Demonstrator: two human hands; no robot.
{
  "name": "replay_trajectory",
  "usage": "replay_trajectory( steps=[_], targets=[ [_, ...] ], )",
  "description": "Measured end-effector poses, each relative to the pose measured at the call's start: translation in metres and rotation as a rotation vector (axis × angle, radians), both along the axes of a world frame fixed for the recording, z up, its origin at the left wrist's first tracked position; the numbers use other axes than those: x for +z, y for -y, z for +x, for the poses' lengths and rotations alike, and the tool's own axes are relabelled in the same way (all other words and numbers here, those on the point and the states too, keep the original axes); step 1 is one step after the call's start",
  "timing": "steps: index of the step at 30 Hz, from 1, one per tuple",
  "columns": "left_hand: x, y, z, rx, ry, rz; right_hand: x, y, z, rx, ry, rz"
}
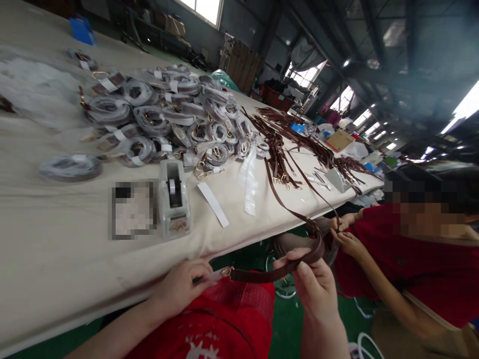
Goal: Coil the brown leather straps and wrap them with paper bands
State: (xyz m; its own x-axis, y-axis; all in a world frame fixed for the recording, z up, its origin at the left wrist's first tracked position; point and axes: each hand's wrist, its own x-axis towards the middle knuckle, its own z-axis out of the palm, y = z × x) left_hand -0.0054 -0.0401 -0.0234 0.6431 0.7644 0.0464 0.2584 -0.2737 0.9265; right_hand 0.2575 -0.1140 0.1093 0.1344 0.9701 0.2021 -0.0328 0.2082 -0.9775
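A brown leather-like strap (258, 275) stretches between my hands above my lap. My left hand (185, 285) is closed, pinching a pale, translucent piece at the strap's end, beside a gold metal hook (226, 271). My right hand (316, 281) is closed around the looped part of the strap, with the thumb on top. From that loop a length of strap seems to run up onto the table. On the table in front of me stand a tape dispenser (174, 199) and a white paper strip (213, 204).
Coiled straps in plastic wrap (149, 117) are piled on the cloth-covered table (75, 259). Loose brown straps (275, 149) lie farther right, near a clear plastic bag (249, 184). At my right, a co-worker in a red shirt (377, 249) handles a strap.
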Motion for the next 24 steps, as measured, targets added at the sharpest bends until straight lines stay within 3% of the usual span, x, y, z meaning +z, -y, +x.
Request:
replay_trajectory(
  steps=[8,12,18,24],
  targets=[
    [0.038,-0.001,0.006,-0.301,0.074,-0.167,0.002,-0.007,0.014,-0.019,-0.078,-0.114],
    [0.047,0.001,0.009,-0.393,0.057,-0.198,0.0,-0.011,0.02,-0.005,-0.072,-0.137],
    [0.047,0.002,0.013,-0.378,0.096,-0.354,-0.004,-0.015,0.024,0.116,0.007,-0.172],
    [0.052,0.002,0.02,-0.245,0.183,-0.469,-0.024,-0.023,-0.008,0.218,0.331,-0.159]
  ],
)
